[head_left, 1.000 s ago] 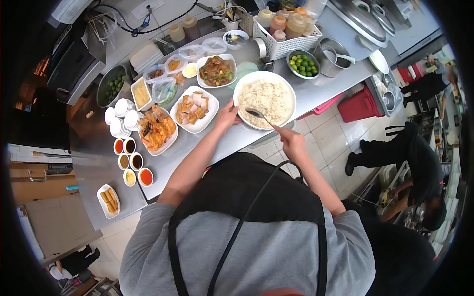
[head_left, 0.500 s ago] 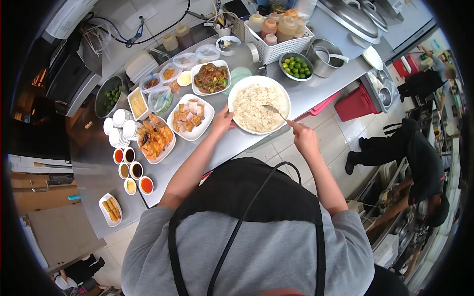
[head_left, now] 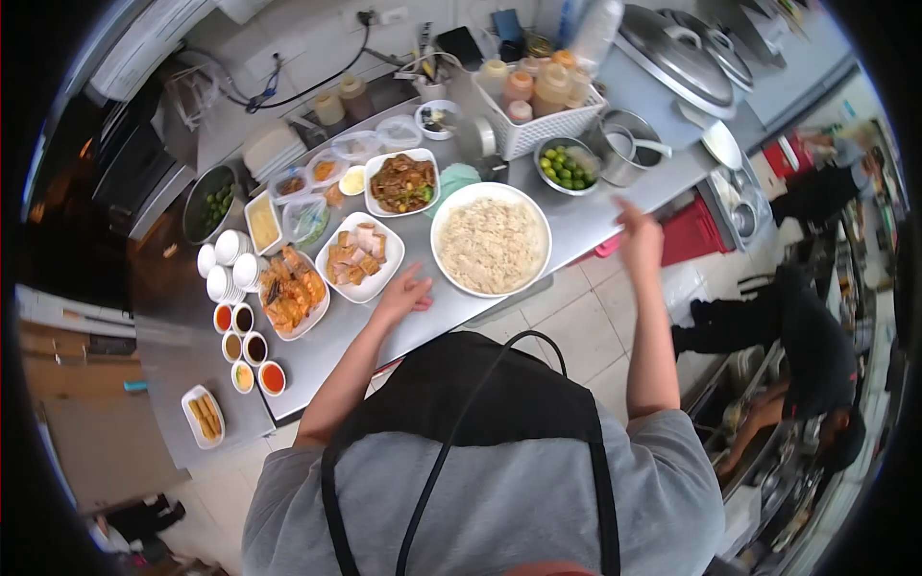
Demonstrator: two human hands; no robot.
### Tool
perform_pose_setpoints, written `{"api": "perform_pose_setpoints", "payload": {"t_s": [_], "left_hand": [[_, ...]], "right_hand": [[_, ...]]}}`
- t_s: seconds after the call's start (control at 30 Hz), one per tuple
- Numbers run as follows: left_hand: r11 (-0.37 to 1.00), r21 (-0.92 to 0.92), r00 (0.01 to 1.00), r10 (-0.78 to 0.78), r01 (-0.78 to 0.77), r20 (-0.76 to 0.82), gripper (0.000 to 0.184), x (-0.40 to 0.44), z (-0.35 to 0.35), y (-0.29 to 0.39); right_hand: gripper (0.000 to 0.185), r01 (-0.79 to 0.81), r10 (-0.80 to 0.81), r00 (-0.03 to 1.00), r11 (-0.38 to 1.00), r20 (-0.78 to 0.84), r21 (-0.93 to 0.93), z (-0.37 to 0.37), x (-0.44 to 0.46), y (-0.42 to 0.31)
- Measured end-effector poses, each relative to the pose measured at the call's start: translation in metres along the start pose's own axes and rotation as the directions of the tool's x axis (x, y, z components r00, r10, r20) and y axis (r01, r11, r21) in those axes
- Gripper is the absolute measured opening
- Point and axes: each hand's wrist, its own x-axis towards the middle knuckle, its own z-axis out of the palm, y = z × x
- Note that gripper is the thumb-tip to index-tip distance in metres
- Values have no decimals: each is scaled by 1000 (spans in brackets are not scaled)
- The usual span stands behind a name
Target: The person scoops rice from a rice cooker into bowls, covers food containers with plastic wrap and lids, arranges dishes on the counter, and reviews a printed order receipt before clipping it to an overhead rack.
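A large white bowl of rice sits near the counter's front edge. My left hand is just left of it, fingers spread, touching nothing I can make out. Over the counter edge to the right, my right hand is raised and somewhat blurred, with a finger stretched toward the metal bowl of green limes and the metal pot. No spoon shows in the rice. Left of my left hand are a white dish of chopped meat and a plate of orange shrimp. Behind stands a dish of brown saucy meat.
Small sauce cups, stacked white cups and a dish of rolls stand at left. A white basket of squeeze bottles is at the back. Metal lids lie back right. A person in black bends at the right.
My left hand has let go of the rice bowl and moved left. My right hand has moved right and away from the bowl; the spoon has left the rice.
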Motion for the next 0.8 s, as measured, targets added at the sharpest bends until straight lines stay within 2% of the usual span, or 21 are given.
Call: {"api": "perform_pose_setpoints", "payload": {"t_s": [0.07,0.1,0.13,0.17,0.2,0.23,0.27,0.3,0.37,0.43,0.5,0.53,0.57,0.63,0.67,0.7,0.73,0.77,0.8], "left_hand": [[1000,-13,995,-13,15,101,58,-15,-12,-17],[999,-35,998,-10,12,59,58,-26,-17,-23],[999,-24,998,-21,22,51,54,-39,-20,-27],[999,-14,998,-33,34,44,50,-52,-24,-32],[999,-32,999,-32,32,3,50,-64,-29,-40],[998,-53,999,-46,47,27,47,-78,-37,-48],[996,-73,997,-56,60,55,43,-91,-43,-56],[994,-89,998,-54,56,23,43,-107,-47,-62],[981,-110,984,-165,158,-58,38,-139,-54,-68],[961,-195,966,-222,194,-134,30,-166,-57,-91],[951,-220,937,-264,215,-228,23,-185,-57,-132],[949,-205,911,-292,239,-292,19,-192,-56,-156],[920,-278,864,-363,275,-348,14,-195,-54,-185],[906,-267,781,-419,328,-463,21,-200,-52,-248],[902,-249,728,-433,354,-532,28,-203,-47,-272],[869,-44,669,-410,492,-620,36,-207,-40,-277],[771,145,615,-363,620,-700,44,-210,-32,-283],[717,269,607,-264,643,-750,56,-214,-24,-304],[702,229,571,-299,675,-765,60,-218,-15,-309]], "right_hand": [[35,-127,102,989,958,-109,-256,0,50,36],[32,-144,94,986,904,-141,-402,10,79,67],[27,-241,212,970,869,-114,-432,11,103,75],[22,-236,242,968,810,-59,-537,27,132,108],[19,-229,247,968,808,-41,-543,41,154,132],[22,-248,284,959,800,-19,-547,47,170,139],[23,-183,254,967,785,38,-592,63,188,164],[23,-182,244,970,765,17,-618,68,198,160],[24,-161,212,977,761,6,-629,73,219,132],[28,-111,8,975,883,-222,-456,79,223,66],[30,100,-126,964,988,-235,-119,110,240,15],[28,228,-191,946,966,-261,122,123,233,-31],[27,284,-249,953,935,-175,213,135,221,-84],[20,497,-470,866,776,-170,388,193,201,-164],[17,474,-533,845,710,-43,521,210,179,-206],[15,558,-660,749,579,-60,594,251,168,-232],[14,517,-672,720,685,171,513,273,151,-265],[13,577,-736,653,636,178,513,313,142,-284],[13,632,-793,581,581,183,513,343,137,-299]]}}
